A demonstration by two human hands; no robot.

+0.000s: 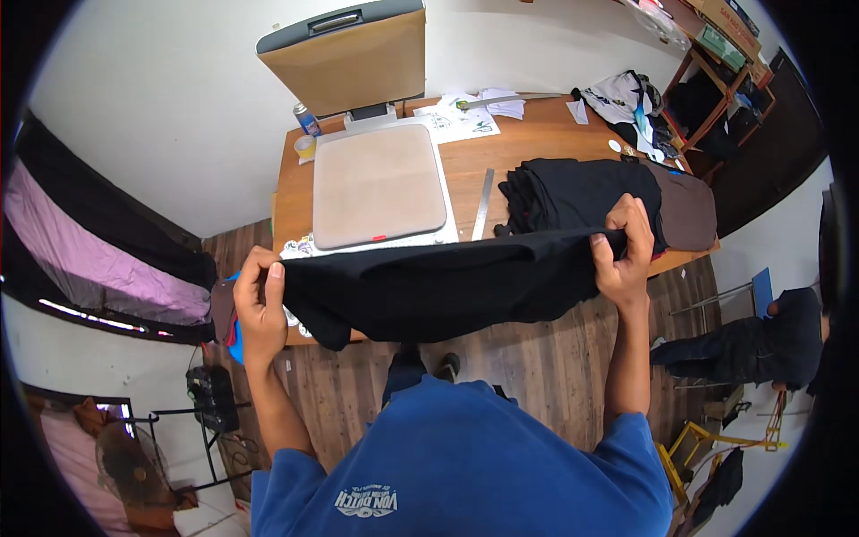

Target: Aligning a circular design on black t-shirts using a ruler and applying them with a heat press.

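A black T-shirt (429,291) is stretched sideways in the air between my two hands, in front of the table's near edge. My left hand (259,295) pinches its left end, thumb pressed against the fingers. At the other end my right hand (626,251) is closed on the cloth. Just beyond the shirt stands an opened heat press, with its pale padded lower plate (380,186) lying flat and its tan upper plate (353,58) tilted up behind. To the right, a stack of folded black cloth (573,192) lies close to my right hand.
The wooden table (470,166) also bears a metal ruler (483,204), printed paper sheets (456,119), a spray can (306,119) and a roll of tape (305,146). Brown cloth (684,206) lies at its right end. Another person (752,336) is at the far right, near a yellow frame.
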